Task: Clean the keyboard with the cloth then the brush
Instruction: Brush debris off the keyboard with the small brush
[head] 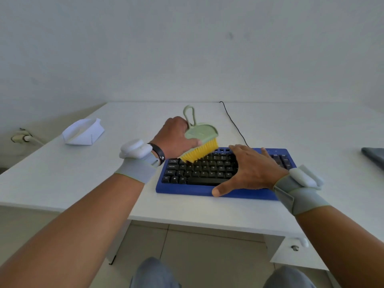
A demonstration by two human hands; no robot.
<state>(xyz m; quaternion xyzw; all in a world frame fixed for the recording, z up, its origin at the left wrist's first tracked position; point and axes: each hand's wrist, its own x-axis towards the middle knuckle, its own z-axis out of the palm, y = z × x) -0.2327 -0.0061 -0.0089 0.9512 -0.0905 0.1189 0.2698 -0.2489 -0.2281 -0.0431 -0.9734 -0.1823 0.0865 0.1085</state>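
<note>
- Head view only, looking down at a white desk point(62, 173) against a plain white wall.
- Keyboard point(220, 173), blue frame with black keys, sits near the front edge of the desk, a bit right of centre. A thin black cable point(232, 121) runs from its far edge back toward the wall.
- Left hand point(172, 140) is wrapped around the body of the brush point(200, 142), fingers curled over the pale green top, thumb on the near side. So it's got a proper grip on it.
- The brush has yellow bristles pointing down and they're touching the top key rows at the far-left part of the keyboard. Its loop handle sticks up and away, toward the far side.
- Right hand point(251, 169) lies flat on the right half of the keyboard, fingers spread and pretty much straight, thumb along the near blue edge. It's pressing down, not gripping anything.
- Cloth point(83, 132), white and folded up, is on the far-left part of the desk, well apart from the keyboard and both hands.
- Both wrists have grey straps with white sensor pods on them, and the left one also has a black band.
- Some dark flat thing point(374, 156) pokes in at the right edge, can't tell what it is.
</note>
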